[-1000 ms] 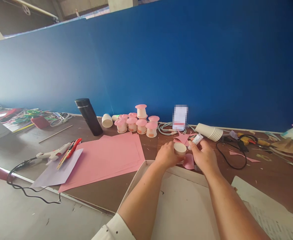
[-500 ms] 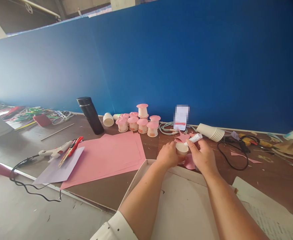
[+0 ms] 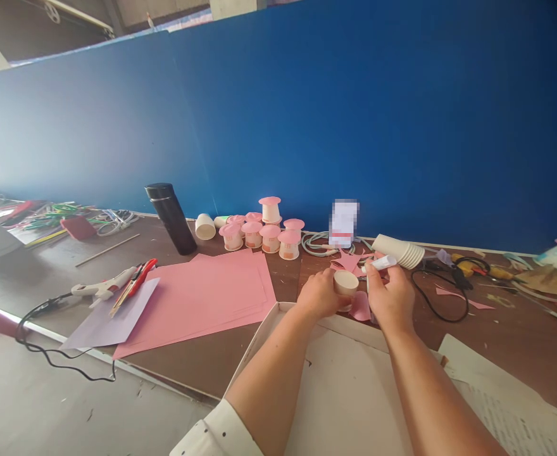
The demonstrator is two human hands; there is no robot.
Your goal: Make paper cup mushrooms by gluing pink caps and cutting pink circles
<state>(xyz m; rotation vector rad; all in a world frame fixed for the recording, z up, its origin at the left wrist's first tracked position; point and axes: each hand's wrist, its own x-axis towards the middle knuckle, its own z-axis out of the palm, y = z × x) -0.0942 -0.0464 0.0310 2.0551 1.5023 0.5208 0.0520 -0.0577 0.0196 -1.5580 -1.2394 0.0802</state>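
My left hand [image 3: 319, 293] is wrapped round a small paper cup [image 3: 345, 282] just beyond the far edge of a shallow white box lid [image 3: 354, 380]. In my right hand [image 3: 393, 297] is a white tube [image 3: 379, 264], possibly glue, its narrow end pointing left toward the cup but apart from it. A piece of pink paper [image 3: 360, 307] lies between the hands. Behind them are pink paper scraps [image 3: 349, 259]. Several cups with pink paper tops [image 3: 270, 237] stand grouped to the left, one raised above the others.
Pink sheets [image 3: 207, 297] cover the table at left, with a lilac sheet [image 3: 117, 323], a glue gun [image 3: 102, 288] and a red cutter [image 3: 136, 282]. A black flask [image 3: 171, 218] stands behind. At right are nested paper cups [image 3: 398, 251] and a black cable [image 3: 442, 297]. A blue partition [image 3: 307, 114] closes the back.
My right hand has moved slightly right, drawing the tube away from the cup's rim and tilting it flatter. My left hand still holds the cup in nearly the same place.
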